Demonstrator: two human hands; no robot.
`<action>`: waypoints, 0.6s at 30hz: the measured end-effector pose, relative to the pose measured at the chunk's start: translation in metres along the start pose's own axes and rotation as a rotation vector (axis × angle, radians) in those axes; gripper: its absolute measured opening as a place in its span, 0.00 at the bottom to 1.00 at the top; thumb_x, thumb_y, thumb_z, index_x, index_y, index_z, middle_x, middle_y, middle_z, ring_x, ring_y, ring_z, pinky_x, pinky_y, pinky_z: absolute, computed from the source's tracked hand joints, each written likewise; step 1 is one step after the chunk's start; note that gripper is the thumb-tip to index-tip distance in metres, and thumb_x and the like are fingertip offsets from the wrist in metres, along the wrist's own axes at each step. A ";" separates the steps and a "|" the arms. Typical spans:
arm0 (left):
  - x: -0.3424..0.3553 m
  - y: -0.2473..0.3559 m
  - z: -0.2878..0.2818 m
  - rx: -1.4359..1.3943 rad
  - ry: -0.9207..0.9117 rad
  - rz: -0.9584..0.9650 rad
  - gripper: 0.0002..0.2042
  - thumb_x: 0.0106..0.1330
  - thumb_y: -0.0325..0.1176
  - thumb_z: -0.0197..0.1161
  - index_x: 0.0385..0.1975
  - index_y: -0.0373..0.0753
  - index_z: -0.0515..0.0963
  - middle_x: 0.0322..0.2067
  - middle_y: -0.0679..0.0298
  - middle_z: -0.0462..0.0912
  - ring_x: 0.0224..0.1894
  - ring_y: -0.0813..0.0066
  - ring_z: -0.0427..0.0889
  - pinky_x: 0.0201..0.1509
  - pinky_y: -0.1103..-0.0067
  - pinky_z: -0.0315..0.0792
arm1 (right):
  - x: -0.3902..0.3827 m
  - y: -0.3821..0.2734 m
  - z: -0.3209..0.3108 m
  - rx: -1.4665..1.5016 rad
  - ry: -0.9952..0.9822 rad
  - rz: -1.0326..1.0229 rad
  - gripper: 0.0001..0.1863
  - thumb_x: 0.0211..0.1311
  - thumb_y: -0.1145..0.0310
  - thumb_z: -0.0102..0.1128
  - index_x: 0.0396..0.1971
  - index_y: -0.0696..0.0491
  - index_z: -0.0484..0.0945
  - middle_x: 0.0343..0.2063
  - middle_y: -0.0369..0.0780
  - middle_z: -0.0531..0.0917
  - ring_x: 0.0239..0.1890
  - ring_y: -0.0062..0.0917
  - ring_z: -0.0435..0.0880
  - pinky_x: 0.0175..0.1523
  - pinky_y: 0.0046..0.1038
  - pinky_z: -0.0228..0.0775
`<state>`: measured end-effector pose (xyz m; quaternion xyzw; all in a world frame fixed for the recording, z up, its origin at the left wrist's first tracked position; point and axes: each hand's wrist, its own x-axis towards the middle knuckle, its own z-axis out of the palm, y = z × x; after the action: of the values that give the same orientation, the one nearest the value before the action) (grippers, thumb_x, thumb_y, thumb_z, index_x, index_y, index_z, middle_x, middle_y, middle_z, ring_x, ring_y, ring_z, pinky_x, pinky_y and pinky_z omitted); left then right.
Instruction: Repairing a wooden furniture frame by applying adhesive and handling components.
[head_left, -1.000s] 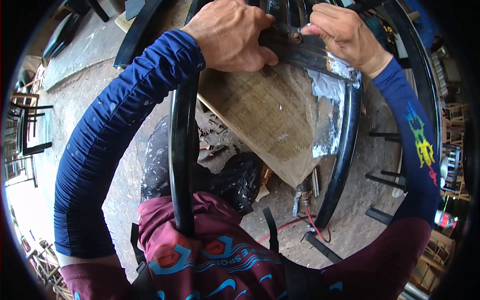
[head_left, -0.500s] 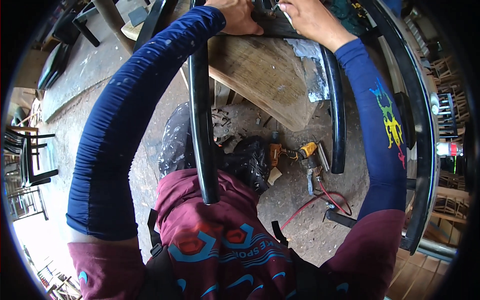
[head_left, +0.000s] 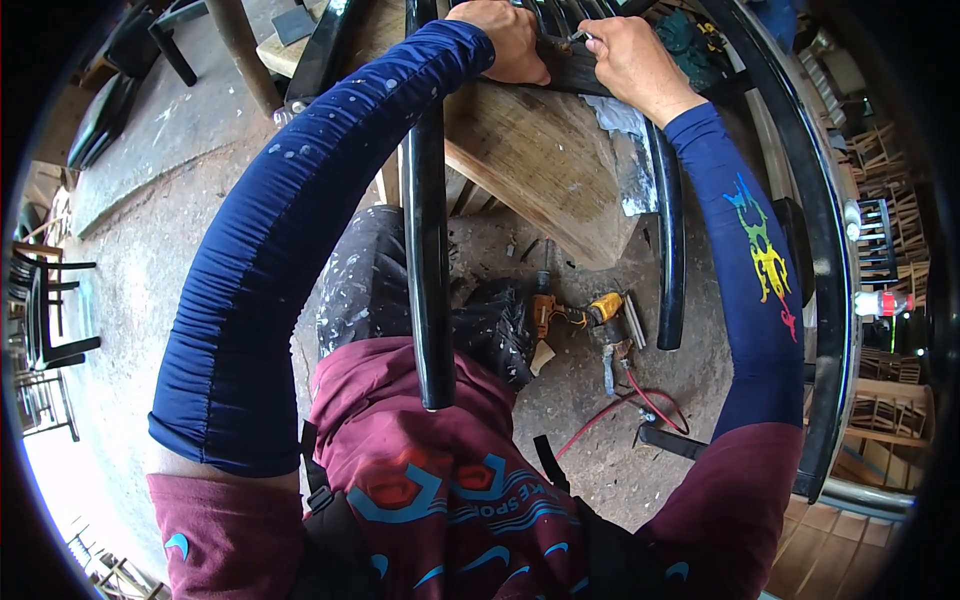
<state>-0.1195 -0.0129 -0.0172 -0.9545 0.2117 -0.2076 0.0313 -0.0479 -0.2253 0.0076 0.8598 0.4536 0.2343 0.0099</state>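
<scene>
A glossy black wooden chair frame rests in front of me, with one long leg [head_left: 430,250] pointing toward me and another leg [head_left: 672,260] to its right. My left hand [head_left: 507,40] is closed over the frame's dark cross rail [head_left: 580,73], its thumb along the near side and its other fingers partly hidden. Right of it, my right hand [head_left: 645,68] pinches a small thin metal piece [head_left: 575,37] at the rail. What kind of piece it is cannot be made out. Below the frame lies a worn wooden board [head_left: 540,150].
On the concrete floor lie a yellow power tool [head_left: 605,305], an orange-brown tool [head_left: 545,310] and a red air hose [head_left: 640,395]. A long curved black frame piece [head_left: 845,300] runs down the right side. Black chairs [head_left: 45,310] stand at far left.
My view has shifted a little, so the hands and the near chair leg sit slightly further right. Both hands stay at the rail, the right one still pinching the metal piece.
</scene>
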 end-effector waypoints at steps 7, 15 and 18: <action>0.019 -0.012 -0.009 -0.134 -0.300 -0.106 0.33 0.60 0.64 0.58 0.40 0.34 0.86 0.41 0.47 0.87 0.46 0.54 0.87 0.50 0.67 0.80 | 0.008 -0.014 -0.020 0.381 -0.132 0.279 0.10 0.63 0.72 0.63 0.42 0.60 0.85 0.27 0.53 0.84 0.30 0.44 0.85 0.39 0.40 0.75; 0.022 -0.015 -0.009 -0.197 -0.289 -0.102 0.35 0.60 0.66 0.58 0.42 0.32 0.85 0.41 0.48 0.87 0.47 0.55 0.87 0.49 0.67 0.80 | 0.015 -0.001 -0.081 -0.103 -0.190 -0.337 0.28 0.59 0.75 0.59 0.63 0.53 0.72 0.52 0.49 0.78 0.51 0.43 0.83 0.52 0.38 0.78; 0.022 -0.015 -0.011 -0.166 -0.323 -0.067 0.36 0.60 0.66 0.58 0.42 0.32 0.85 0.40 0.47 0.87 0.46 0.55 0.87 0.49 0.67 0.80 | 0.020 -0.006 -0.083 -0.071 0.001 -0.563 0.23 0.63 0.74 0.58 0.59 0.55 0.75 0.45 0.46 0.82 0.41 0.37 0.86 0.43 0.35 0.79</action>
<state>-0.0999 -0.0078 0.0033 -0.9813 0.1883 -0.0341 -0.0212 -0.0773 -0.2220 0.0882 0.6989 0.6662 0.2384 0.1045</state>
